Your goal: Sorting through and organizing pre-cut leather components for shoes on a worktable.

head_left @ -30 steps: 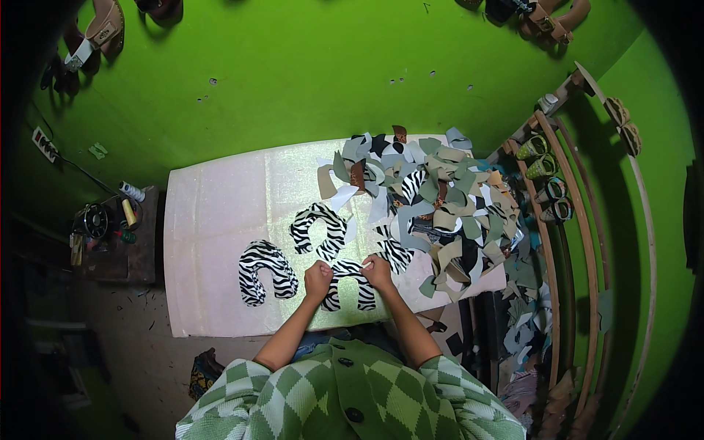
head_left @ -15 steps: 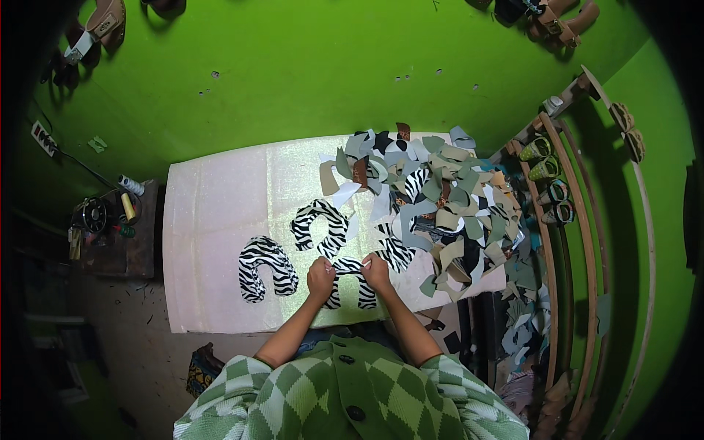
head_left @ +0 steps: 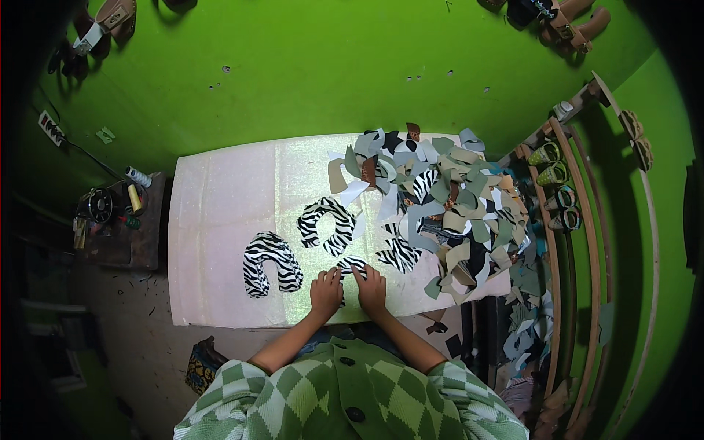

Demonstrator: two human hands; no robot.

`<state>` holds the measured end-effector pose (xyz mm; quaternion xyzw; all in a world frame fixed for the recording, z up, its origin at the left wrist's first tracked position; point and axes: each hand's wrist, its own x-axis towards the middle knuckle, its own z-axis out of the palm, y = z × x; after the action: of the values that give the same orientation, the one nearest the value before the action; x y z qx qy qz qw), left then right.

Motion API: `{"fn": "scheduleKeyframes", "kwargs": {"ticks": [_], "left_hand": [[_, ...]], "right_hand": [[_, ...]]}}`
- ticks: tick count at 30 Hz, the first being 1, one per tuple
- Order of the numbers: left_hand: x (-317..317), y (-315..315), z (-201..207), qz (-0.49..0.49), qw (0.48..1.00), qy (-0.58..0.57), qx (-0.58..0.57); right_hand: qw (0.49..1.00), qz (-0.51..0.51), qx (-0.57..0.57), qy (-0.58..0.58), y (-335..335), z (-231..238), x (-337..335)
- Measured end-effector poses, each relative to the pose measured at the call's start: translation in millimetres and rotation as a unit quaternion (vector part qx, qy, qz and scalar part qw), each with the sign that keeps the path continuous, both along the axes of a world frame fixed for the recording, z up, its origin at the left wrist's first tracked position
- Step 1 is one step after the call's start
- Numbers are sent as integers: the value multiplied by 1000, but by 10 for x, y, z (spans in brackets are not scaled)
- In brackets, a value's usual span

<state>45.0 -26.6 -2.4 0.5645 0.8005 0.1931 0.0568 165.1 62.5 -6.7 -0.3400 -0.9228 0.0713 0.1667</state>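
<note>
Between my hands lies a black-and-white zebra-print piece (head_left: pixel 353 265), curved at its far end, near the table's front edge. My left hand (head_left: pixel 326 291) is closed over its left side, fingers bent onto the material. On its right side my right hand (head_left: pixel 372 290) grips in the same way. Both hands hide most of the piece, and the thumbs are hard to make out. A zebra-print arch (head_left: pixel 273 265) rests to the left. Farther back is a ring-like zebra-print piece (head_left: pixel 323 226), and a jagged-edged zebra-print piece (head_left: pixel 399 251) lies to the right.
A heap of grey, tan and green offcuts (head_left: pixel 455 192) covers the right of the pale table (head_left: pixel 224 220), some spilling off its side. A wooden rack (head_left: pixel 581 257) with sandals stands at right. At left, a small dark table (head_left: pixel 125 249) bears thread spools.
My hands have shifted slightly nearer to me. Their fists have loosened into longer fingers laid over the zebra-print piece. The view has shifted slightly too.
</note>
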Motion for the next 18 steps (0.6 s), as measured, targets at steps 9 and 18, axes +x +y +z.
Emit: {"fn": "scheduleKeyframes", "kwargs": {"ticks": [9, 18], "left_hand": [[60, -27, 30, -9, 998, 56, -28], [93, 2, 32, 0, 998, 48, -34]], "right_hand": [[997, -4, -11, -78, -29, -4, -16], [996, -57, -26, -61, 57, -12, 201]]}}
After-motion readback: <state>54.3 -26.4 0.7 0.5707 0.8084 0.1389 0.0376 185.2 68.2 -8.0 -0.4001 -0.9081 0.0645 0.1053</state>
